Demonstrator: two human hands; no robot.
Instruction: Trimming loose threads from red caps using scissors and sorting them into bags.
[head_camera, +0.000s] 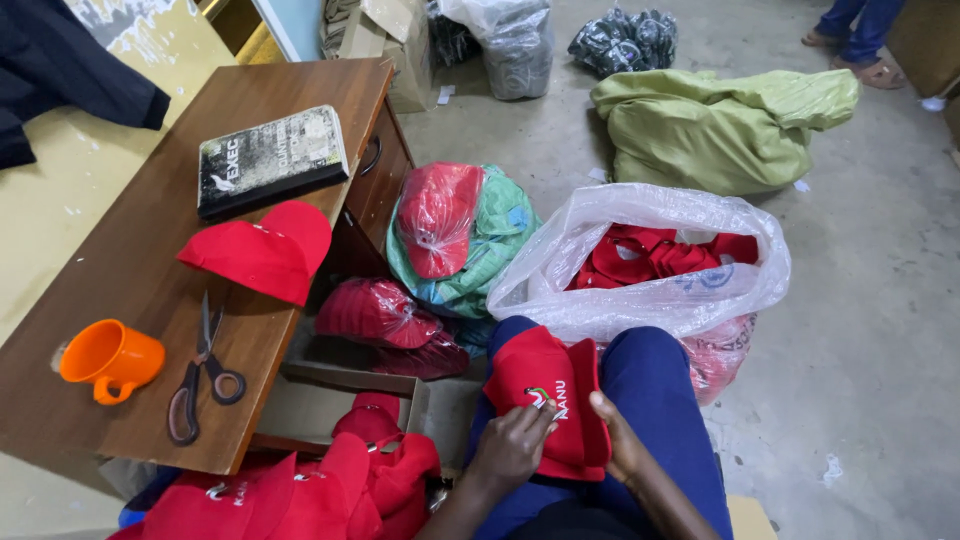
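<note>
A red cap (548, 400) with a small embroidered emblem lies on my lap, over blue trousers. My left hand (510, 445) pinches at the emblem on the cap's front, with a small pale object between its fingertips. My right hand (620, 445) rests its fingers against the cap's right edge and steadies it. Just beyond my knees stands an open clear plastic bag (640, 290) with several red caps inside.
At left, a brown wooden desk (130, 280) carries scissors (203, 370), an orange mug (108, 358), a red cap (262, 250) and a black book (270, 160). Red caps (290, 495) pile below it. Wrapped cap bundles (440, 215), a green sack (710, 125) and a person's feet (860, 50) lie farther off.
</note>
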